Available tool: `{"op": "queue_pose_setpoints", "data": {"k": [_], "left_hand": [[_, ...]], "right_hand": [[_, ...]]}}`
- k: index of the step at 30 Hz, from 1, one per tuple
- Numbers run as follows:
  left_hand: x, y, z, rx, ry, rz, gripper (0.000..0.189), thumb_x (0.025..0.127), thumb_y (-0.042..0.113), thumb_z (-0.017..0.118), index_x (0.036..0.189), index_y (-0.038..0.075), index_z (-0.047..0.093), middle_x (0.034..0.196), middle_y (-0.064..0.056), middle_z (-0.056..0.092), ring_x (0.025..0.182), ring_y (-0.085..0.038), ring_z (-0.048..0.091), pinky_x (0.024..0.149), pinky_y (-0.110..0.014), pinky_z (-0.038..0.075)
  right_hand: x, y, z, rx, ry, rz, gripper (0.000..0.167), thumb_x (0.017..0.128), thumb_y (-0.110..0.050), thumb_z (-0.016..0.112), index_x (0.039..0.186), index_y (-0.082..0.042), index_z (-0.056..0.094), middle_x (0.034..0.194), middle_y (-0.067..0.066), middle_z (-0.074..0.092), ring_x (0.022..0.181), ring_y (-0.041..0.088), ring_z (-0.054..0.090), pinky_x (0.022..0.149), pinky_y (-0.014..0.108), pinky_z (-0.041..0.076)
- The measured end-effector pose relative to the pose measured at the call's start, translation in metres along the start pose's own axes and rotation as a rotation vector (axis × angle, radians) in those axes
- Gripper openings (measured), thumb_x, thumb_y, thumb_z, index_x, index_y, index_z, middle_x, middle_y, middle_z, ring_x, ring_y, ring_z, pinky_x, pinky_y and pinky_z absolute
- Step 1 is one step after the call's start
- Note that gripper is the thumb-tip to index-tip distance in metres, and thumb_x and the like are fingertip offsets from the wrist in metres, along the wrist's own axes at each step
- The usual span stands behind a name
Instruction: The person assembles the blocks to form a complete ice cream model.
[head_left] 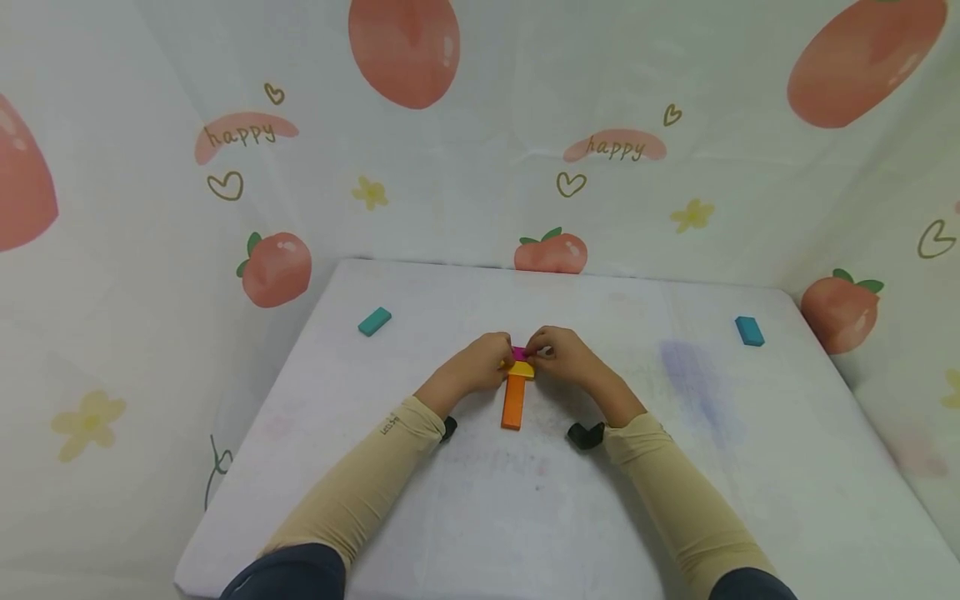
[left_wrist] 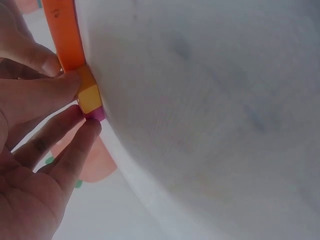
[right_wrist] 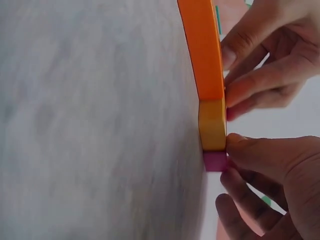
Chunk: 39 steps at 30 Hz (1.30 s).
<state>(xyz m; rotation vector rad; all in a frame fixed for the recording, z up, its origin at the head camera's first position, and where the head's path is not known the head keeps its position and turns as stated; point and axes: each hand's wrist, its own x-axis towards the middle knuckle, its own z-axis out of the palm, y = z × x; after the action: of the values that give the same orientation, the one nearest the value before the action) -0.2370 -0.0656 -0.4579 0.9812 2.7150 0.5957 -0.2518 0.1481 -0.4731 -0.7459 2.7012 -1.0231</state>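
Note:
An orange rectangular block [head_left: 513,402] lies flat on the table, pointing toward me. At its far end sits a yellow block [head_left: 520,369] with a curved outline, and a magenta block [head_left: 519,353] lies right behind that. My left hand [head_left: 480,362] is at the left side of this row; in the left wrist view its thumb presses the yellow block [left_wrist: 90,96] while fingertips touch the magenta block [left_wrist: 96,113]. From the right, my right hand [head_left: 566,357] pinches the magenta block [right_wrist: 215,161], its thumb at the seam with the yellow block [right_wrist: 212,125].
A teal block [head_left: 374,322] lies at the back left of the white table [head_left: 465,517], and a blue block [head_left: 749,331] at the back right. A printed cloth [head_left: 480,192] hangs behind the table. Black wrist cameras [head_left: 586,435] sit under both sleeves.

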Motion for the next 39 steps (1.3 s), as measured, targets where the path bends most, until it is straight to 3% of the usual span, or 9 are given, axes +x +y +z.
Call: {"op": "queue_pose_setpoints", "data": {"k": [4,10,18,31,39], "left_hand": [[-0.001,0.002,-0.001,0.000,-0.001,-0.010,0.016,0.095,0.001,0.074,0.109,-0.005,0.080,0.110,-0.013,0.071,0.095,-0.021,0.064,0.093,-0.032,0.060],[-0.002,0.004,-0.002,-0.006,-0.006,-0.035,0.022,0.096,0.000,0.073,0.116,-0.006,0.079,0.114,-0.014,0.072,0.100,-0.022,0.066,0.098,-0.033,0.060],[-0.002,0.004,-0.001,-0.006,-0.009,-0.050,0.021,0.096,0.001,0.073,0.116,-0.005,0.079,0.114,-0.012,0.071,0.101,-0.021,0.065,0.100,-0.033,0.059],[-0.002,0.004,-0.001,-0.005,-0.007,-0.032,0.019,0.096,-0.001,0.071,0.112,-0.006,0.080,0.111,-0.013,0.072,0.099,-0.023,0.065,0.098,-0.033,0.060],[-0.003,0.004,-0.002,-0.011,0.000,-0.042,0.020,0.096,-0.001,0.071,0.114,-0.006,0.078,0.111,-0.014,0.072,0.100,-0.023,0.066,0.099,-0.034,0.060]], "right_hand": [[-0.007,0.004,-0.005,0.006,0.033,0.030,0.014,0.099,-0.008,0.072,0.109,-0.005,0.081,0.114,0.010,0.074,0.110,0.028,0.067,0.100,0.048,0.061],[-0.019,0.021,-0.016,-0.011,0.153,0.000,0.013,0.098,-0.006,0.073,0.108,0.000,0.080,0.114,0.014,0.073,0.108,0.032,0.068,0.096,0.052,0.061],[-0.038,0.046,-0.038,-0.028,0.288,0.029,0.017,0.099,-0.007,0.071,0.110,0.004,0.078,0.118,0.019,0.071,0.110,0.039,0.067,0.091,0.056,0.059],[-0.061,0.074,-0.073,-0.082,0.378,0.132,0.023,0.102,-0.014,0.071,0.112,0.006,0.076,0.124,0.024,0.069,0.115,0.043,0.065,0.092,0.060,0.057],[-0.079,0.083,-0.097,-0.164,0.394,0.254,0.030,0.105,-0.019,0.066,0.117,0.007,0.074,0.129,0.028,0.065,0.119,0.048,0.062,0.100,0.065,0.052]]}}
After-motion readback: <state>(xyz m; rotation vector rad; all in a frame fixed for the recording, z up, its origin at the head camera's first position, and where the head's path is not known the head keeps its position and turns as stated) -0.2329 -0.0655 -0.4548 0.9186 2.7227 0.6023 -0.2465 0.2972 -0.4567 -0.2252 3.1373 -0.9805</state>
